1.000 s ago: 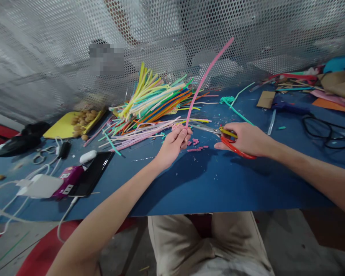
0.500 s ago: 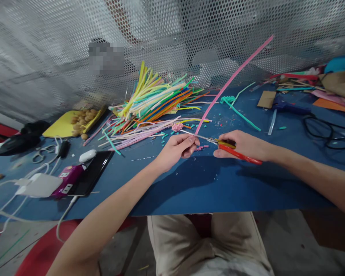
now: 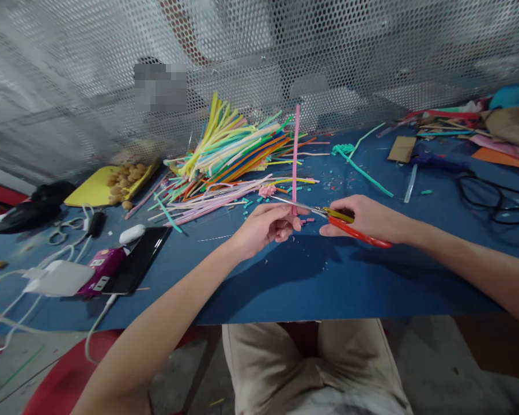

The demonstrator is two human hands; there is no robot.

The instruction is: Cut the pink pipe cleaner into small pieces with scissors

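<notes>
My left hand point(image 3: 265, 226) pinches the lower end of a long pink pipe cleaner point(image 3: 295, 155), which stands nearly upright over the blue table point(image 3: 285, 276). My right hand point(image 3: 367, 218) grips red and yellow scissors point(image 3: 341, 222); their blades point left and reach the pink stem just above my left fingers. Small cut pink bits point(image 3: 305, 221) lie on the table between my hands. Behind them lies a big pile of coloured pipe cleaners point(image 3: 233, 155).
At the left lie a phone point(image 3: 136, 262), a white charger with cable point(image 3: 60, 278), small scissors point(image 3: 67, 230) and a yellow tray of nuts point(image 3: 108, 184). A perforated metal screen point(image 3: 259, 57) stands at the back. Paper scraps and black cable point(image 3: 496, 199) lie at right.
The pink pipe cleaner swung from leaning right to nearly upright. My left hand shifted slightly right and nearer; the scissors stayed at the stem's base.
</notes>
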